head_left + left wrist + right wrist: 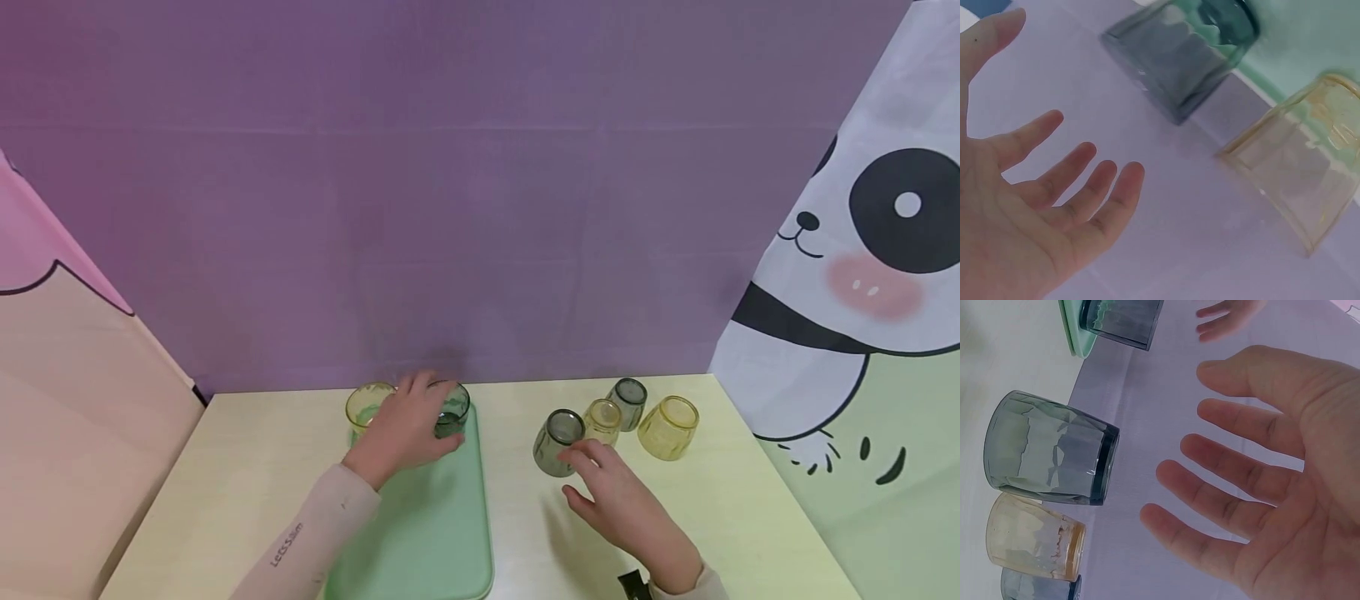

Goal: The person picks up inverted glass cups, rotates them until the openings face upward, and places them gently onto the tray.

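The left hand (pixel 405 433) and right hand (pixel 618 500) are wide and empty, and the near grey glass (pixel 551 454) at right, probably slippery and fragile, is best held round its sides.

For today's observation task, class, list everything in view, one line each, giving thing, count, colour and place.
Tray: 1, green, on the table, left of centre
Yellow tray glass: 1, yellow, tray's far end, left
Grey tray glass: 1, smoky grey, tray's far end, right
Grey table glasses: 2, smoky grey, upside down, right of tray
Yellow table glasses: 2, yellow, upside down, right of tray
Table: 1, pale, under the tray
Backdrop: 1, purple, behind table
Panda panel: 1, multicoloured, right
Side panel: 1, pink and beige, left
Black piece: 1, black, at right wrist
Sleeves: 2, pale, on both arms
Left hand: 1, bare, by the tray glasses
Right hand: 1, bare, by the nearest grey glass
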A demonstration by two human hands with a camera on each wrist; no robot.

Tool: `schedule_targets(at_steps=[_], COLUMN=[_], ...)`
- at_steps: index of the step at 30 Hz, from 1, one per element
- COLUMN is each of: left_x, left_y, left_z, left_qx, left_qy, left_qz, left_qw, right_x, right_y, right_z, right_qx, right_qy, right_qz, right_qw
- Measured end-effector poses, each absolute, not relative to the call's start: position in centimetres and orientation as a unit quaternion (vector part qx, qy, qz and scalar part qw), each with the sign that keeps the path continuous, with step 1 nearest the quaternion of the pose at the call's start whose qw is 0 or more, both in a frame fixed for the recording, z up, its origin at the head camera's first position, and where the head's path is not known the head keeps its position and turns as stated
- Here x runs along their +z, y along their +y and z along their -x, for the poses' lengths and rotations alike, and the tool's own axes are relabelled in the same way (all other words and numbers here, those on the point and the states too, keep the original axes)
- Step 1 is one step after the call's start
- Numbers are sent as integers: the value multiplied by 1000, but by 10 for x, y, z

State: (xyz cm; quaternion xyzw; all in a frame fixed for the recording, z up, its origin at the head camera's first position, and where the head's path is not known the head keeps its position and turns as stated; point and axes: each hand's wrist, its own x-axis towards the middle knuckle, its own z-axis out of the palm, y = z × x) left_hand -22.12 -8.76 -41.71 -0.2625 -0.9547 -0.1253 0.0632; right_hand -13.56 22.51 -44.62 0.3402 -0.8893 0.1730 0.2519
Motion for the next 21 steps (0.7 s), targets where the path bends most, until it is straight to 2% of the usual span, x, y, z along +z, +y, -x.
schedule_targets(at_steps=[6, 15, 21], left_x=[-408, -417, -422], left_y=[-94, -112, -117], left_z=[176, 103, 82], left_qx=[-100, -103, -104], left_qy=[-952, -944, -934], left_qz=[265, 269, 269], left_qw=[113, 159, 212], right_x=[-444, -443, -442], right_y=[224, 222, 224], right_z=[134, 131, 130], right_qx=[173, 173, 169], right_qy=[-888, -885, -888], right_qz=[-340, -343, -335], right_qw=[258, 263, 265])
